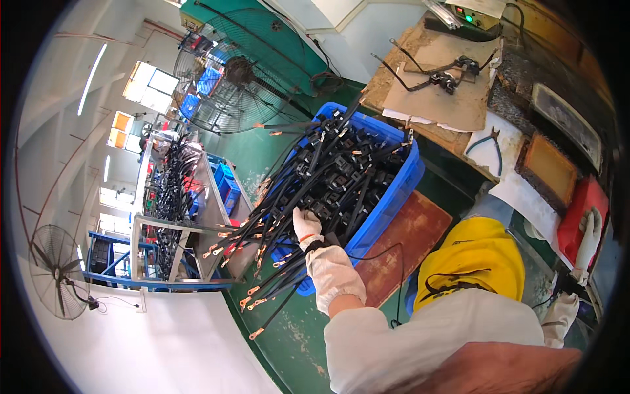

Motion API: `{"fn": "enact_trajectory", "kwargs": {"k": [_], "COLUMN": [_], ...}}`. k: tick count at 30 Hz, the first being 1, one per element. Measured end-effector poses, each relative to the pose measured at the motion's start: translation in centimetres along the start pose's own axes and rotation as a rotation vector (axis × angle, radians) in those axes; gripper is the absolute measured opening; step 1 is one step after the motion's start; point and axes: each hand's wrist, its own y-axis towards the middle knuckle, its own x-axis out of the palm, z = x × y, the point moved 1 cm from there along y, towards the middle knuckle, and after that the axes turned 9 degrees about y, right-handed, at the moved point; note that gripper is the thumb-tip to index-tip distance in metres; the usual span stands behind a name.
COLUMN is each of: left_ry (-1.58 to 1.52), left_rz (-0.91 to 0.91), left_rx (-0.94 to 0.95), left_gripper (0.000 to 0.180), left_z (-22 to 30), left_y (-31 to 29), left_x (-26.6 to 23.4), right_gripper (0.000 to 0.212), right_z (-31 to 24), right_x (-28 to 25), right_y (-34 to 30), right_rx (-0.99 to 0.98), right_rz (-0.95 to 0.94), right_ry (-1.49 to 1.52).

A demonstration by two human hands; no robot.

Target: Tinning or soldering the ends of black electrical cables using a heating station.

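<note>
Many black cables (289,194) slant near-left from blue crate (399,197); left hand (306,225) nearer, apparently touching; right hand (591,231) by red bin (573,223); fingers' closure, hold: can't tell.

Black cables (287,198), many, piled loosely in a blue plastic crate (401,192). Heap rises to the rim and is untidy, with individual lengths crossing. Black moulded housings (338,166) lie among the cables, mainly in the middle of the crate, at mixed angles. Numerous cable ends project over the crate's left side, fanned out and unbundled; these carry copper-coloured ring lugs (256,333), bare and open-eyed. Attachment between individual cables and housings cannot be determined.
</note>
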Motion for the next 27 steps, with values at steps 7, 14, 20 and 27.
{"fn": "enact_trajectory", "kwargs": {"k": [7, 14, 20, 27], "left_ry": [-1.091, -0.564, -0.317, -0.738], "left_rz": [-0.026, 0.330, 0.466, 0.328], "left_rx": [-0.715, -0.575, -0.165, -0.046], "left_gripper": [0.034, 0.050, 0.043, 0.048], "left_z": [-1.0, 11.2, 14.3, 26.3], "left_y": [2.2, 4.1, 5.8, 2.3], "left_x": [1.9, -6.3, -10.3, -15.4], "right_gripper": [0.030, 0.030, 0.028, 0.023], "right_z": [-1.5, -3.0, -3.8, -8.0], "right_x": [-0.2, 1.0, 1.9, 9.8], "right_y": [-0.4, -0.6, -1.2, -4.8], "right_rx": [0.005, 0.035, -0.016, -0.023], "right_rz": [0.033, -0.084, -0.011, -0.241], "right_ry": [-0.021, 0.052, -0.041, -0.027]}}
